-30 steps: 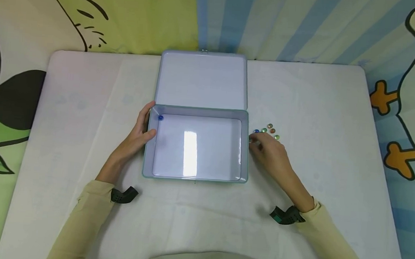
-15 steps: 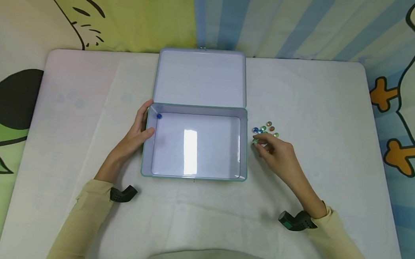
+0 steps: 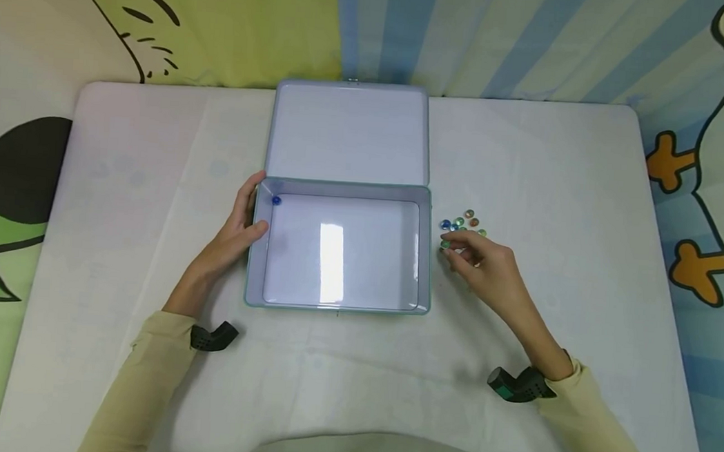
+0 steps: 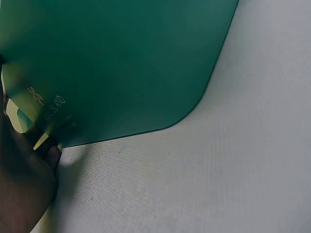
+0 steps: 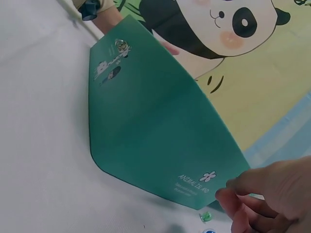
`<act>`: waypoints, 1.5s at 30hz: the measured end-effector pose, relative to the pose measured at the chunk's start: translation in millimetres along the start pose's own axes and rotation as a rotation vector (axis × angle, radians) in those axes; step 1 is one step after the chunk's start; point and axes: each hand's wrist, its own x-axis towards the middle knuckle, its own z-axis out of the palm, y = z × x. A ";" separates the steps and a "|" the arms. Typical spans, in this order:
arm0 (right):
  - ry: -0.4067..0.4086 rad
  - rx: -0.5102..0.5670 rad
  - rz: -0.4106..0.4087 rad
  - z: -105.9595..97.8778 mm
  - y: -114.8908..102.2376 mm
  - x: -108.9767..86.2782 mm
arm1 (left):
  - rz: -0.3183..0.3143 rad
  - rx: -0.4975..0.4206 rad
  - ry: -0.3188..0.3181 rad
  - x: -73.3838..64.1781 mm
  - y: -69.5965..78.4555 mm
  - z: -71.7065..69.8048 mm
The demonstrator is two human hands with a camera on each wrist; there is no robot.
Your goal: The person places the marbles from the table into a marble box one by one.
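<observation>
My left hand [image 3: 226,245] grips the left wall of an open shallow box [image 3: 430,278], thumb over the rim and fingers outside. The box is white inside and green outside, its lid [image 3: 349,132] folded back. A dark blue glass marble [image 3: 277,200] sits in its far left corner. Just right of the box, my right hand [image 3: 493,268] is low over the table, thumb and index tips pinching a small green marble [image 3: 444,244]. In the right wrist view, curled fingers [image 5: 262,194] cover part of the box's side, with a green marble [image 5: 206,216] near the tips.
Several loose glass marbles, including a blue marble [image 3: 446,224] and an orange marble [image 3: 474,222], lie just beyond my right hand. A white cloth covers the table [image 3: 557,196]. A printed curtain [image 3: 473,39] hangs along the table's far edge.
My right hand has drawn slightly right, away from the box wall, and the green marble now shows at its fingertips. My left hand keeps its hold on the box.
</observation>
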 end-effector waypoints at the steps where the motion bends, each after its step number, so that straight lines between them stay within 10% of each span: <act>1: 0.002 0.014 0.003 -0.3 -0.4 -0.2 | 0.001 0.000 0.001 0.2 0.2 0.0; 25: -0.023 0.403 0.065 -6.2 0.7 -0.7 | 0.014 -0.030 -0.006 1.8 -2.3 -1.4; 45: -0.037 0.456 0.111 -11.8 -8.0 2.1 | 0.016 -0.041 -0.003 1.4 -1.1 -0.9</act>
